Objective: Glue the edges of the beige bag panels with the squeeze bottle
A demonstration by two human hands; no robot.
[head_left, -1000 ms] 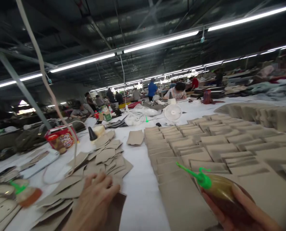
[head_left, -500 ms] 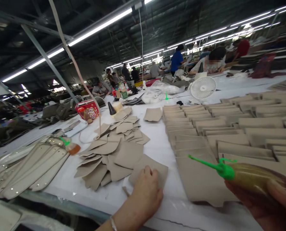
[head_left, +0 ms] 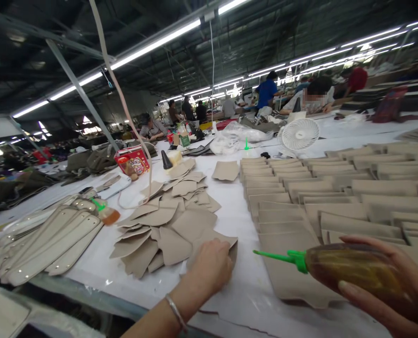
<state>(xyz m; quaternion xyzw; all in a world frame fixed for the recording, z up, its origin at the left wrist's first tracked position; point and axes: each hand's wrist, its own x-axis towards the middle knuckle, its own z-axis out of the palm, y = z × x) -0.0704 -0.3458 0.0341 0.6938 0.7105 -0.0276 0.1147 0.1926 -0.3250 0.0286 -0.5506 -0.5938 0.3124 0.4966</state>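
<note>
My left hand (head_left: 211, 263), with a bracelet at the wrist, has its fingers curled on a beige sheet piece (head_left: 232, 246) at the right edge of a loose pile (head_left: 175, 244) of similar pieces. Part of that piece is hidden under the hand. In my right hand (head_left: 381, 300) is a squeeze bottle (head_left: 353, 267) of amber-brown liquid, tilted sideways, its thin green nozzle pointing left. The bottle is above the nearest piece of the overlapping rows of beige pieces (head_left: 293, 272) on the right.
Long pale straps (head_left: 57, 239) with metal studs lie at the left, beside a second green-tipped bottle (head_left: 106, 215). A red box (head_left: 133, 162), a hanging cable (head_left: 122, 110), a plastic bag (head_left: 242, 136) and a white fan (head_left: 300, 134) are farther back. Several people work beyond the white table (head_left: 244, 305).
My left hand has shifted slightly left with the beige piece, whose right side now bends up. The bottle in my right hand has moved left and shows more fully.
</note>
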